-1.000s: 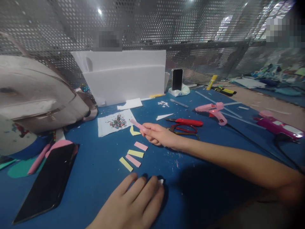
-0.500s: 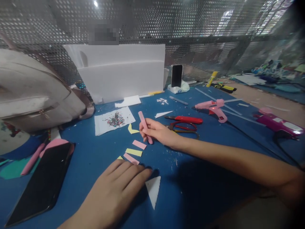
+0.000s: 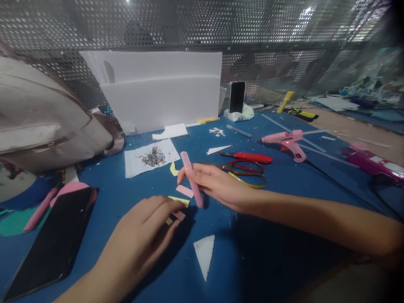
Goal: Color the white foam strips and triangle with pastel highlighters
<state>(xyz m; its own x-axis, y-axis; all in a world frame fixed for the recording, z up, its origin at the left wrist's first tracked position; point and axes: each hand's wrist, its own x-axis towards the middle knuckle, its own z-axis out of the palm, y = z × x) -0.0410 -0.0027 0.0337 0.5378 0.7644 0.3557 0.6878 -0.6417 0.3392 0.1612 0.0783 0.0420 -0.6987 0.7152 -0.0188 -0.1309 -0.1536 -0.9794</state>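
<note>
My right hand (image 3: 217, 183) grips a slim pink stick (image 3: 191, 179), held tilted over the table between thumb and fingers. My left hand (image 3: 139, 231) is low over the short paper strips, its thumb and fingers apart. Between them shows a pink strip (image 3: 179, 215); I cannot tell whether the fingers touch it. Beyond the left fingertips lie a yellow strip (image 3: 181, 201), partly covered, and another pink strip (image 3: 184, 191). A bent yellow piece (image 3: 174, 169) rests just past the right fingers. A white triangular piece (image 3: 205, 254) lies nearer me.
Scissors (image 3: 249, 167), a red-handled cutter (image 3: 249, 158) and a pink glue gun (image 3: 287, 141) lie to the right. A white sheet (image 3: 132, 162) bears colourful bits. A black phone (image 3: 47, 244) and a pale backpack (image 3: 47, 105) are at left; white boards (image 3: 160, 101) stand behind.
My left hand has lifted and curled, with thumb and fingers parting around the strips. My right hand has brought the pink stick slightly nearer to me and turned it more upright.
</note>
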